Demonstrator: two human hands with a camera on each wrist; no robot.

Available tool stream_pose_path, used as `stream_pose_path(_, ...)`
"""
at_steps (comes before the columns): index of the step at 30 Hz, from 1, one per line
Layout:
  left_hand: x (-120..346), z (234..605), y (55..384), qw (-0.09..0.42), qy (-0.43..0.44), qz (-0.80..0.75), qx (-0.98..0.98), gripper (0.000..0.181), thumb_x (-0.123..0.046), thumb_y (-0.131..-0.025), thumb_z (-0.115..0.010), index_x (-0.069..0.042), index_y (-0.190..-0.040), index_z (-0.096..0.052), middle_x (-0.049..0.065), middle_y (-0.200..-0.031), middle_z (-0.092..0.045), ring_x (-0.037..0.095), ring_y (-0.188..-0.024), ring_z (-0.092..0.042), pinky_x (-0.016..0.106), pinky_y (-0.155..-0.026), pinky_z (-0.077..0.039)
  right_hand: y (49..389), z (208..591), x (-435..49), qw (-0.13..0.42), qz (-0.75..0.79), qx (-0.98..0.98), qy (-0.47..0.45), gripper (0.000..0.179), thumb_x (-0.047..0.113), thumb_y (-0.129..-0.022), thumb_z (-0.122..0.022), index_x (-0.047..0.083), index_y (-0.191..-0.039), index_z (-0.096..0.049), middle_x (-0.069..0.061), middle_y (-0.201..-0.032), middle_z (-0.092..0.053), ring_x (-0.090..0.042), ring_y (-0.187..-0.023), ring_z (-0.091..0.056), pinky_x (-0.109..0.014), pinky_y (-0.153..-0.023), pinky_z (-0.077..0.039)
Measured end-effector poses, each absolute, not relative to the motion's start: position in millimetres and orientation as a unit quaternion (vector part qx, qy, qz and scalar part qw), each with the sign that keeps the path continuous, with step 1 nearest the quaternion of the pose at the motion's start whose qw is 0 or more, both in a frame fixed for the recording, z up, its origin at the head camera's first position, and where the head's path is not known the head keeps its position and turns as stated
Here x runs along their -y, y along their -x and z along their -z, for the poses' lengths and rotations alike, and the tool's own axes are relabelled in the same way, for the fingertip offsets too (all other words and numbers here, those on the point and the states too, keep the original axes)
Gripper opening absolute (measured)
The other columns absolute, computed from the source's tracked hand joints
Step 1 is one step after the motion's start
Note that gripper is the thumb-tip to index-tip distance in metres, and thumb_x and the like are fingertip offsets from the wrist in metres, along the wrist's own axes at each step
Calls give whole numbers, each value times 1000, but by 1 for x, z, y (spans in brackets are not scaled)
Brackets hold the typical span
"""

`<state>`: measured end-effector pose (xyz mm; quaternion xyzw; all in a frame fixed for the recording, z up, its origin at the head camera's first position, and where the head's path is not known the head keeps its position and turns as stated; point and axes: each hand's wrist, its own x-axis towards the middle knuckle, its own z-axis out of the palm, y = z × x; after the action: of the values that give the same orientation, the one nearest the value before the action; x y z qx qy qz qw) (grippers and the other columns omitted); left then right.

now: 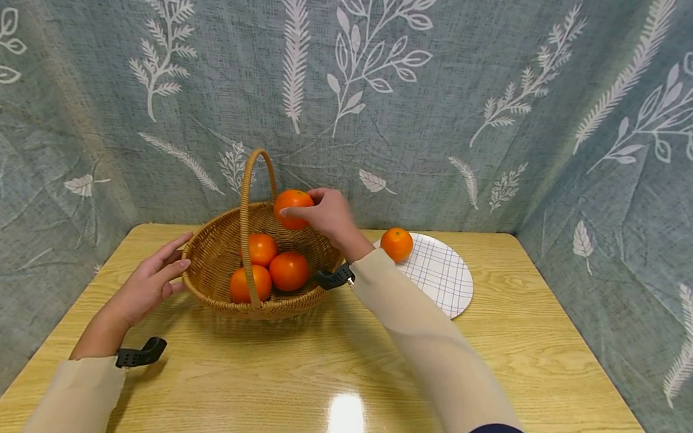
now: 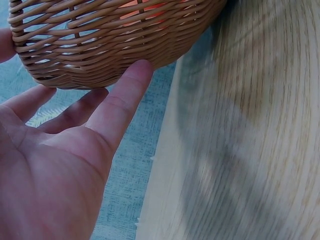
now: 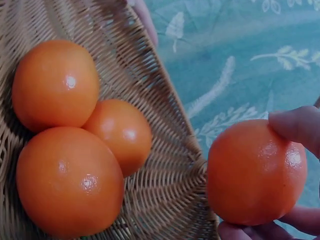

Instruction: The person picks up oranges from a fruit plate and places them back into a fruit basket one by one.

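Note:
A brown wicker basket (image 1: 206,294) with a tall arched handle (image 1: 246,206) stands at the left of the table. Three oranges lie together inside it, the nearest-right one (image 1: 290,272) touching its neighbours. My right hand (image 1: 336,221) pinches another orange (image 1: 290,199) between thumb and fingers, up by the basket's back right rim. In the right wrist view the held orange (image 3: 255,175) appears beside the rim, the other three deeper in the weave. At the basket's left end, the extended fingers of my left hand (image 1: 146,283) touch its outer wall (image 2: 100,50).
A white plate (image 1: 444,271) with a blue grid pattern lies right of the basket, partly behind my right forearm. One orange (image 1: 396,244) sits on its left side. Grey-green leaf-print curtains (image 1: 325,158) rise behind and beside the wooden table (image 1: 249,379).

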<state>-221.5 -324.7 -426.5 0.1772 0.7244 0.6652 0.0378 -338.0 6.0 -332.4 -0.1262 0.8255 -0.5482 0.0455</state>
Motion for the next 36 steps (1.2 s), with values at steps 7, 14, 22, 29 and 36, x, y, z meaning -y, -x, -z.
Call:
stream_pose_path(7, 324, 426, 221, 36, -177, -663, -727, 64, -13, -112, -39, -12, -167, -6, -6, -141, -41, -5, -120, -60, 21, -87, -59, 345, 336, 3, 62, 470, -871, 128, 35, 40, -80, -88, 10, -94, -76, -3, -89, -71, -19, -78, -61, -30, -64, -52)
stream_pose_path(14, 323, 425, 222, 37, -180, -664, -725, 63, -13, -112, -39, -14, -167, -7, -6, -141, -41, -5, -120, -60, 21, -88, -59, 350, 340, 10, 83, 391, -909, 122, 43, 41, -82, -86, 14, -64, -59, 3, -60, -50, -15, -60, -42, -29, -56, -38)
stream_pose_path(22, 324, 426, 222, 33, -182, -664, -725, 62, -12, -112, -39, -14, -167, -9, -10, -139, -44, -4, -119, -61, 21, -87, -59, 357, 345, 17, 95, 333, -929, 128, 65, 45, -84, -85, 19, -55, -32, 5, -57, -19, -12, -53, -19, -27, -52, -26)
stream_pose_path(29, 324, 425, 221, 34, -177, -662, -728, 63, -13, -112, -39, -12, -167, -7, -9, -139, -44, -5, -119, -61, 21, -87, -59, 355, 347, 24, 98, 300, -940, 129, 41, 42, -83, -86, 8, -85, -62, -2, -81, -59, -18, -74, -56, -31, -67, -49)
stream_pose_path(36, 323, 425, 220, 37, -180, -665, -724, 63, -13, -112, -39, -11, -167, -6, -10, -139, -45, -4, -119, -61, 21, -87, -59, 352, 345, 34, 98, 248, -957, 114, 66, 44, -85, -84, 1, -130, -62, -12, -131, -65, -28, -114, -64, -38, -93, -57)
